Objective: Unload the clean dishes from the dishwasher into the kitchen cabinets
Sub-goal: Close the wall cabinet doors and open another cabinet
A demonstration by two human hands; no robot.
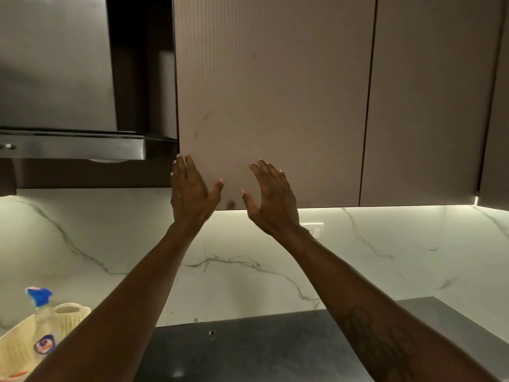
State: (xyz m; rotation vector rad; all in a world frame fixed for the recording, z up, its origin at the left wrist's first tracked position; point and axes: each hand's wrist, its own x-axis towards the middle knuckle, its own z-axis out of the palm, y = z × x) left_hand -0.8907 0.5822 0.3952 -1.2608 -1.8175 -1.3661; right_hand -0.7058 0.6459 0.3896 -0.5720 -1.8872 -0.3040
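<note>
While both your arms reach up, the left hand (192,191) is open w/ fingers (183,168) held close together & pointing up, thumb splayed right; it holds nothing. Its fingertips sit at the bottom-left corner of the cabinet door (272,100), but can't tell if they actually touch it. Right hand (271,198) is open too, fingers loosely spread & slightly curled, thumb out toward the left hand, palm facing the door's lower edge, empty; contact w/ the door can't be told either. Door is shut, ribbed brown front; a second shut door (429,106) is just beside it on the right. No dishes or dishwasher in view. Left of the cabinet hangs a steel hood (71,144). Below: lit marble backsplash (248,260) w/ a wall switch (315,228) near your right wrist, then a dark counter (248,351). Bottom left, a cream basket (16,351) holds a spray bottle (44,321) w/ a blue trigger top.
</note>
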